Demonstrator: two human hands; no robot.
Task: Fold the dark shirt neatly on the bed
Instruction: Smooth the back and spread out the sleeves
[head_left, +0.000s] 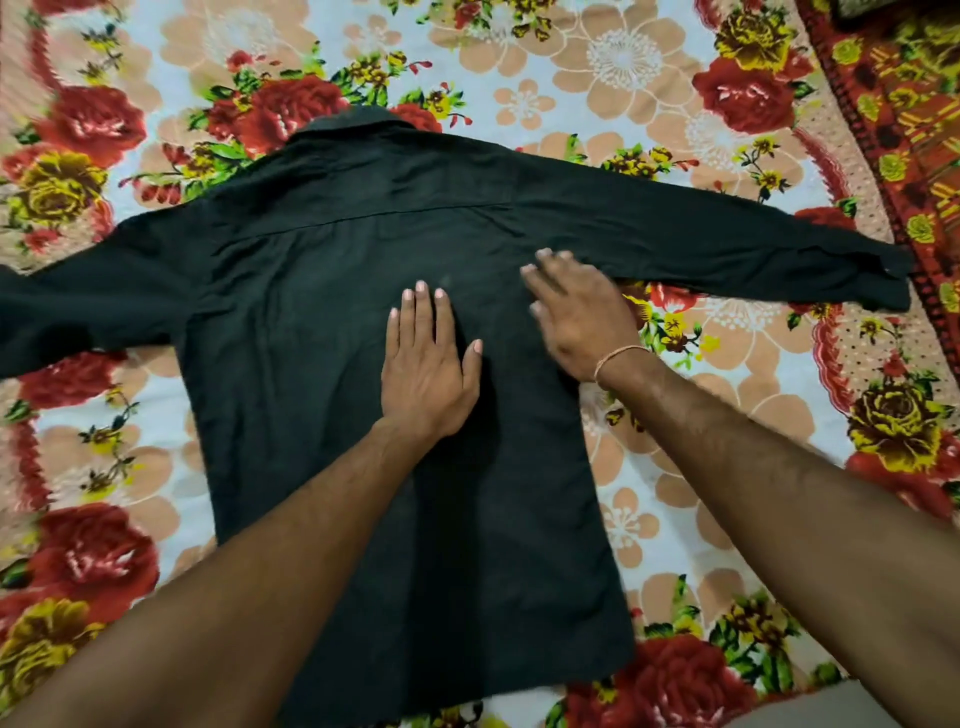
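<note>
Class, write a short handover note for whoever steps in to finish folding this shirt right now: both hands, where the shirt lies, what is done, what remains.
Left hand: open, flat on the middle of the dark shirt's back.
Right hand: open, fingers straight, over the shirt's right edge near the armpit; blurred, so contact is unclear.
Shirt: spread back-up on the floral bedsheet, collar away from you, both sleeves stretched out sideways.
Done: laid out and mostly flat.
Left: every fold. Sleeves and sides in, then hem up towards the collar.
</note>
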